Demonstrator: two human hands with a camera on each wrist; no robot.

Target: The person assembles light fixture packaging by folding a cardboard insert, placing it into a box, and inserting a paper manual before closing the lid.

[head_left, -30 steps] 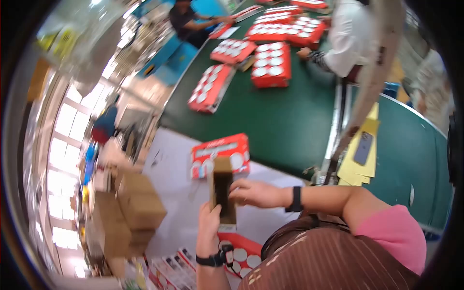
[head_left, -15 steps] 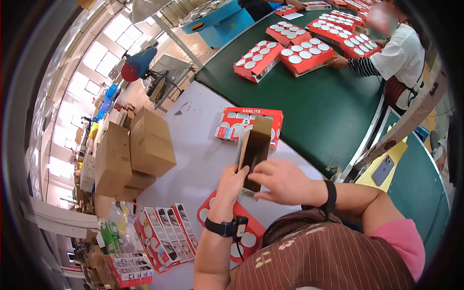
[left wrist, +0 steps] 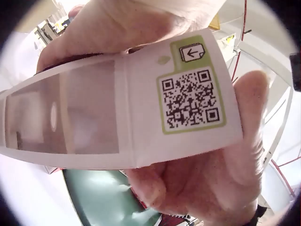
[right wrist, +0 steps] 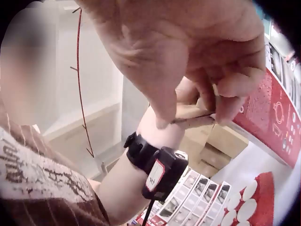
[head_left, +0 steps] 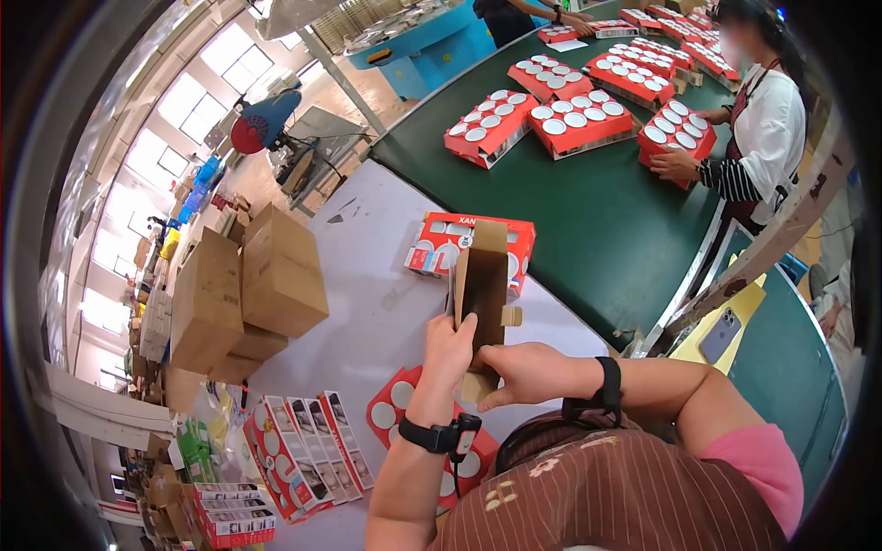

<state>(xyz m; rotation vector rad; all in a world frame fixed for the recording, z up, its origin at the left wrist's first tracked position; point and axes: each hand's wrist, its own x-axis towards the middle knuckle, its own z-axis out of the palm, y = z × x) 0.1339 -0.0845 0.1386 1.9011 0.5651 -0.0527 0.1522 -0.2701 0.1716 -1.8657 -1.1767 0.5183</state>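
An open cardboard packing box (head_left: pixel 485 285), brown inside and printed red and white outside, stands tilted over the white table in the head view. My left hand (head_left: pixel 450 351) grips its left wall, thumb over the edge. At the near end, my right hand (head_left: pixel 533 370) pinches an end flap. A white flap with a QR code (left wrist: pixel 192 101) lies between both hands in the left wrist view. The right thumb and fingers (right wrist: pixel 230 106) close on the flap's edge in the right wrist view. Behind the held box lies a red XANLITE box (head_left: pixel 432 253).
Red packs with white round lids (head_left: pixel 581 124) line the green table (head_left: pixel 588 230), where another person (head_left: pixel 763 129) handles one. Brown cartons (head_left: pixel 285 275) stand left. Printed boxes (head_left: pixel 308 455) and a red pack (head_left: pixel 395 404) lie near my left forearm. A phone (head_left: pixel 721 335) rests on yellow paper.
My right hand has moved from inside the box's opening to the flap at its near end. A side flap now sticks out right. The other person has slid a red pack nearer.
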